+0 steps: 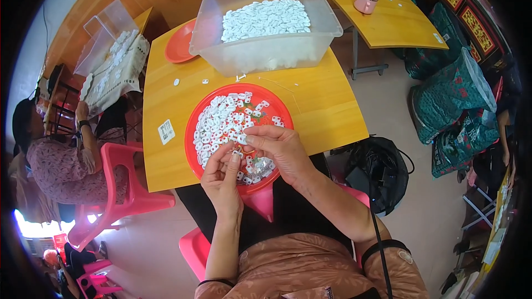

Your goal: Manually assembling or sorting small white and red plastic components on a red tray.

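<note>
A round red tray (284,112) sits at the table's near edge, holding many small white plastic pieces (213,119), several with two dark holes. Both hands are over its near half, fingertips almost meeting. Thumb and forefinger of my right hand (286,154) pinch a small white plastic piece (242,139). My left hand (223,176) is closed in a pinch just below it; what lies between its fingertips is too small to make out. Beside the right hand, a clear, shiny little heap (262,165) rests among the white pieces.
Behind the tray, a large translucent bin (266,55) of white pieces stands on the yellow table (166,99), partly over a red plate (178,44). A co-worker (61,160) sits left near a pink chair (119,188). Right are a black bag (382,171) and green sacks (449,99).
</note>
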### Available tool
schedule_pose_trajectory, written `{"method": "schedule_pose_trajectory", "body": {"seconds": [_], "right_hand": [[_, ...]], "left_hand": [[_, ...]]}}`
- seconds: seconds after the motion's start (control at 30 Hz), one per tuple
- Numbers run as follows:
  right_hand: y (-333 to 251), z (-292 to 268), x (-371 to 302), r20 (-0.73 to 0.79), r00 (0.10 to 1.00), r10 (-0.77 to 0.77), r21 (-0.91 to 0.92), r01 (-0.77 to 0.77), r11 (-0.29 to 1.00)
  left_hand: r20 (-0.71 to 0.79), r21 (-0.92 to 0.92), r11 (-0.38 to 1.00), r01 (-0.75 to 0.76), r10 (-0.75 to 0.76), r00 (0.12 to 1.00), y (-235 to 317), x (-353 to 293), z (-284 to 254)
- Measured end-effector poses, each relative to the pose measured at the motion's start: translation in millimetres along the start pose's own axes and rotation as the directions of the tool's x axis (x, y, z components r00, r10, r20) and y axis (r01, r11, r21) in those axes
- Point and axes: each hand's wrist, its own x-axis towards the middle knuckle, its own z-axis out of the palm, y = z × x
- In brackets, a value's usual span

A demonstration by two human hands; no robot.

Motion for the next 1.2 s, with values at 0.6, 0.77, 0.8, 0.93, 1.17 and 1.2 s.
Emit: {"method": "schedule_pose_trajectory", "body": {"seconds": [0.6,0.77,0.8,0.93,1.17,1.2], "right_hand": [[5.4,-7.2,2.2,-0.003,0.999,0.052,-0.036,-0.053,0.998],[6.5,-7.5,2.4,0.004,0.999,0.047,-0.020,-0.047,0.999],[6.7,-8.4,2.5,0.005,0.999,0.043,-0.038,-0.043,0.998],[8.3,-5.1,0.4,0.044,0.992,-0.115,-0.090,0.118,0.989],[-1.7,0.2,-3.3,0.177,0.918,-0.355,-0.433,0.396,0.810],[-4.1,-1.9,-2.5,0.194,0.920,-0.340,-0.426,0.391,0.816]], "left_hand": [[-0.023,0.148,0.984,-0.099,0.104,0.994,3.4,-1.7,9.7],[-0.017,0.168,0.981,-0.093,0.097,0.995,3.5,-1.9,11.1],[-0.017,0.180,0.979,-0.099,0.103,0.995,4.3,-1.9,12.0],[-0.041,0.192,0.979,-0.073,0.083,0.996,6.7,-1.9,12.3],[0.021,0.239,0.964,-0.115,0.114,0.993,5.5,5.3,6.7],[0.047,0.237,0.964,-0.125,0.117,0.992,5.8,5.9,4.9]]}}
